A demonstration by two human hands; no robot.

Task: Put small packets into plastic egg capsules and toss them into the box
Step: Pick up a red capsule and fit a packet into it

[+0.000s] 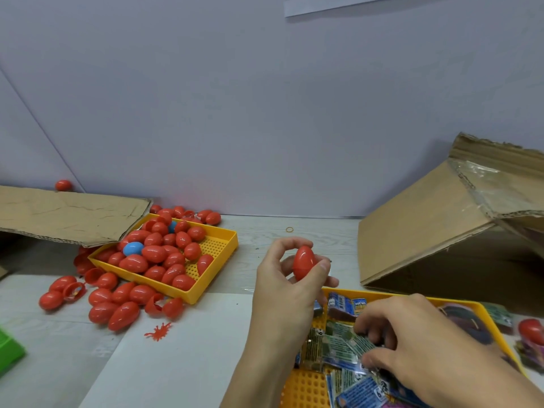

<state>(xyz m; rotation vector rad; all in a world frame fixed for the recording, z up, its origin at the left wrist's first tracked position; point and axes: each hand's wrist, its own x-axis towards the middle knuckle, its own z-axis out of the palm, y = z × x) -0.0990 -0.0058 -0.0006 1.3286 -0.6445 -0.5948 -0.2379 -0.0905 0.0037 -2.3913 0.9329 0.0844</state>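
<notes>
My left hand (282, 278) holds a closed red egg capsule (304, 262) upright between thumb and fingers, above the table's middle. My right hand (412, 340) reaches into a yellow tray (459, 303) at the lower right, fingers curled down on the small printed packets (338, 346) lying there; whether it grips one I cannot tell. A second yellow tray (219, 254) at the left holds many red egg capsules (164, 254) and a blue one (133, 248). A tilted cardboard box (435, 231) stands at the right, its opening facing away to the right.
Loose red capsules and open halves (117, 301) lie on the table left of the egg tray. A cardboard flap (67, 216) lies at far left, a green object (8, 348) at the left edge, a red splat toy (159, 331), a rubber band (290, 230), another red capsule (531, 331) at far right.
</notes>
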